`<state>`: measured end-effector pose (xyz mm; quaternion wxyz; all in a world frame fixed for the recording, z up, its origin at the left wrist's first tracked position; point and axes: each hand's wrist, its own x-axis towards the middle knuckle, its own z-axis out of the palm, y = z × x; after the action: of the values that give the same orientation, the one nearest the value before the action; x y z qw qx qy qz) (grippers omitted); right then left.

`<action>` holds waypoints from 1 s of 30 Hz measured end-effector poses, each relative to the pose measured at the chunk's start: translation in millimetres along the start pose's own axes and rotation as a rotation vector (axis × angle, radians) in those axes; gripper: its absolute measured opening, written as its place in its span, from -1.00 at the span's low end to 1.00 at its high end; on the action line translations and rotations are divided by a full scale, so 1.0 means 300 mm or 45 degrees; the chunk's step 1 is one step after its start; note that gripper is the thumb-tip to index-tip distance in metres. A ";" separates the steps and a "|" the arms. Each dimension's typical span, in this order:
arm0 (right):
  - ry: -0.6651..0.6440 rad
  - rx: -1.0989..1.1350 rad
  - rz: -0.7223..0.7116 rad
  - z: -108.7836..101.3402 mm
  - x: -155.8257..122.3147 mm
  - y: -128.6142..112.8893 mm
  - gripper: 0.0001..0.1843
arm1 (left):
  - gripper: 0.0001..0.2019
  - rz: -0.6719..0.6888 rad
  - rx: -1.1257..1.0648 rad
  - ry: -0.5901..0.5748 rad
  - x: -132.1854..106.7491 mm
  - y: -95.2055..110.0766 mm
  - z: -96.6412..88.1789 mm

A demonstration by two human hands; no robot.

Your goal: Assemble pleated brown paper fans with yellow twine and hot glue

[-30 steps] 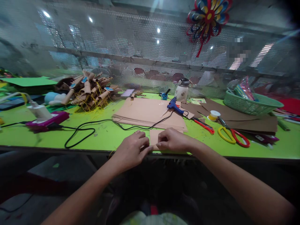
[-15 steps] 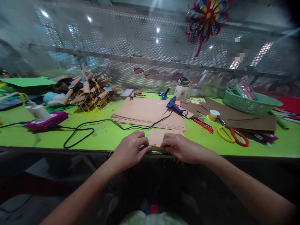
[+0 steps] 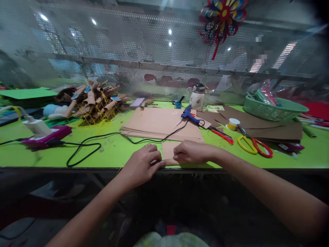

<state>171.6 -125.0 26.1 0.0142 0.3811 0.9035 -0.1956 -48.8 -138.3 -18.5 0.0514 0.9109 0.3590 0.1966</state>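
Note:
A small piece of brown paper lies at the table's front edge, and its near edge is folded or rolled into a narrow strip. My left hand is closed, with thumb and fingertips on the left end of that strip. On the right part of the same paper rests my right hand, fingers curled in and knuckles up; it covers the paper's right side. Just beyond both hands lies a stack of larger brown sheets. A blue glue gun rests on the stack's right end, its black cord running left across the sheets.
Scissors, a red-handled cutter and a yellow thread spool lie to the right, before a green basket. A bottle stands behind. Leftward are a heap of paper rolls and a purple power strip.
My right hand has turned knuckles-up and shifted left over the paper. The near edge now shows as a flatter, tighter strip. My left hand stays at its left end; the view has shifted slightly.

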 end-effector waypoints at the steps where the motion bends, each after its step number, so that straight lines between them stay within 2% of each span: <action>1: 0.049 -0.064 0.018 0.007 -0.007 -0.006 -0.77 | -0.75 0.001 -0.003 0.002 -0.001 -0.002 0.001; 4: 0.241 -0.286 0.024 0.051 -0.032 -0.009 -0.69 | -0.74 0.003 -0.018 0.000 -0.003 -0.006 0.005; 8: 0.590 -0.559 -0.170 0.128 -0.056 0.027 -0.66 | -0.78 0.001 -0.040 0.007 -0.002 -0.010 0.004; 11: 0.705 -0.577 -0.287 0.167 -0.070 0.050 -0.67 | -0.81 -0.012 -0.060 -0.005 0.002 -0.010 0.002; 15: 0.715 -0.246 -0.325 0.179 -0.089 0.054 -0.76 | -0.82 -0.027 -0.082 -0.014 0.006 -0.008 -0.001; 19: 0.626 0.056 -0.294 0.150 -0.086 0.042 -0.78 | -0.81 -0.014 -0.100 -0.019 0.009 -0.007 -0.004; 24: 0.455 0.030 -0.217 0.108 -0.089 0.003 -0.81 | -0.78 -0.009 -0.112 -0.018 0.011 -0.005 -0.008; 30: 0.499 0.047 -0.172 0.129 -0.115 -0.012 -0.77 | -0.77 -0.004 -0.113 -0.033 0.012 -0.005 -0.007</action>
<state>188.8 -164.8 -2.4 -0.1819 0.3507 0.9088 -0.1346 -48.3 -134.8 -15.7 0.0966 0.9097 0.3506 0.2004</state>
